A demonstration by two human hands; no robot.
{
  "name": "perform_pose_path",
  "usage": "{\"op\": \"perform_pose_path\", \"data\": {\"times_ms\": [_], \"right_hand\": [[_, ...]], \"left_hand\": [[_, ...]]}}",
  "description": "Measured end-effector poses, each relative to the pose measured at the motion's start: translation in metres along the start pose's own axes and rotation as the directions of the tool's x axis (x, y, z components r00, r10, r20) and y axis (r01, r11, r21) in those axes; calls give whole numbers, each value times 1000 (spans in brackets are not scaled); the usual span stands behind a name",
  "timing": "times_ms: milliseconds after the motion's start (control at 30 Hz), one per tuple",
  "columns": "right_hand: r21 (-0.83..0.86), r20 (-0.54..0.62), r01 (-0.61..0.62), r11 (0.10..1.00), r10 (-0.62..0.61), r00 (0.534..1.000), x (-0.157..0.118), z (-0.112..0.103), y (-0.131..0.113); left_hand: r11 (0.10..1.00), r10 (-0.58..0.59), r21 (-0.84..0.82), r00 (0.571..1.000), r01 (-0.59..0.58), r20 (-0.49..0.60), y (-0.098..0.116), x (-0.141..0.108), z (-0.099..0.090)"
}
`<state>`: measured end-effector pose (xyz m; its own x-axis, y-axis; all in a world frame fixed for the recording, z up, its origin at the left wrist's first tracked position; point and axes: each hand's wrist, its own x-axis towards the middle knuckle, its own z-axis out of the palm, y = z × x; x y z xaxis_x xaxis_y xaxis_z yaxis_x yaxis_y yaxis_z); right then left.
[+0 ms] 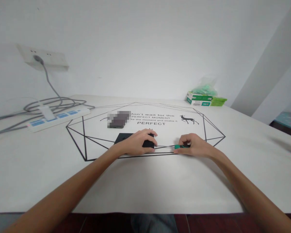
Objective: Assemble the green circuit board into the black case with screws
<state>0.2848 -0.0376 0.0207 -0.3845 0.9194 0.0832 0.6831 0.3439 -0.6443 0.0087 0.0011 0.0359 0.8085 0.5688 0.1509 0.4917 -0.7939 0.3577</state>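
Fingers of the right hand (194, 145) are closed in a pinch on the green-and-black handle of a screwdriver (177, 147), which lies level, its thin shaft pointing left. Its tip reaches the right end of a flat black case (123, 137); whether it touches the case I cannot tell. Fingers of the left hand (139, 143) are moderately spread and curved over the right part of that case, holding it, with the thumb on the side toward the near edge of the tabletop (145, 187).

Both things are around the middle of the tabletop, between its near and far edges. Just beyond the case, toward the far edge, lies a dark phone (120, 120), partly pixelated. By the far right corner stand green-and-white boxes (199, 98), a plastic bag (205, 89) on top and a green box (218, 101) beside them. Toward the far left, a power strip (70, 116) carries a white adapter (47, 112), near loops of grey cable (53, 84).
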Motion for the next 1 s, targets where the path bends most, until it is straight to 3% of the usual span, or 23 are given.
{"op": "perform_pose_path", "data": {"times_ms": [533,1000], "right_hand": [[43,36,30,999,-31,999,-2,-3,-5],[12,-35,75,997,-74,997,0,2,-3]], "left_hand": [[1000,2,-2,1000,-2,-21,-3,1,3],[1000,-11,0,999,11,-33,-1,0,3]]}}
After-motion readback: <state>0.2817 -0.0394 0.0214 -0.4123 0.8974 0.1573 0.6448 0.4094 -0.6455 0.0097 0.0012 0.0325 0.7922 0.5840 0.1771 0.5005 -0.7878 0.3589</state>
